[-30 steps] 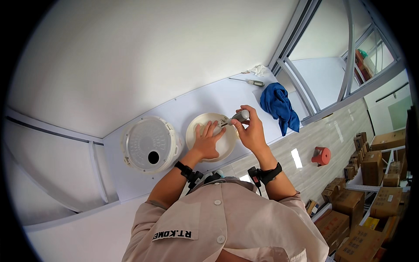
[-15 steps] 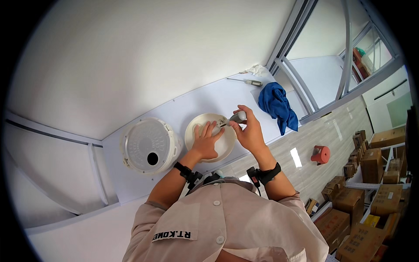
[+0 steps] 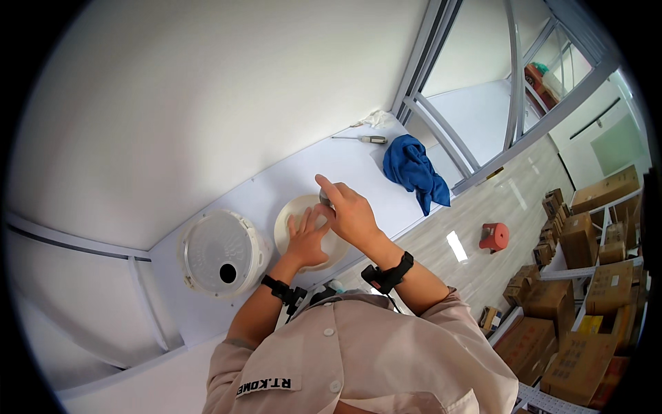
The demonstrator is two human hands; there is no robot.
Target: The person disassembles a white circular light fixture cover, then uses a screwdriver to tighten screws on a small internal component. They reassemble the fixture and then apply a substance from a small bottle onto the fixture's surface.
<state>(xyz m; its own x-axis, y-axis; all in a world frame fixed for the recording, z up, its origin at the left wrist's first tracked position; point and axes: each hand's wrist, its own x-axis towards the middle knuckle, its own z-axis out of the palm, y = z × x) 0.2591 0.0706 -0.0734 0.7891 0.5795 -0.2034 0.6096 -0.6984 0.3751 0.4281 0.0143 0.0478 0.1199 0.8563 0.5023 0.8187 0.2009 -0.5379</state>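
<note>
Head view: we look down on a white tabletop (image 3: 289,179) with our two hands working over a round dish.
Dish: a shallow, cream-coloured round plate (image 3: 289,222) lies flat on the tabletop, just right of the white container; we cannot see anything inside it, as our hands cover most of it.
Left hand: our left hand (image 3: 305,239) lies flat on the plate with the fingers (image 3: 298,224) spread open, pressing on it and grasping nothing.
Right hand: our right hand (image 3: 352,212) is above the far edge of the plate, its fingers curled closed around a small grey object (image 3: 323,199); what kind of object it is, we cannot tell.
Container: a white round plastic tub (image 3: 222,254) stands just left of the plate, its flat top showing a dark round hole; the contents are hidden.
Cloth: a crumpled blue cloth (image 3: 414,169) lies well to the right, near the edge of the tabletop.
Tool: a thin screwdriver (image 3: 362,139) lies at the far end, near a small white crumpled rag (image 3: 378,119).
Room: grey metal frames, a pale wooden floor, a red stool (image 3: 494,236) and many brown cardboard boxes (image 3: 586,276).
</note>
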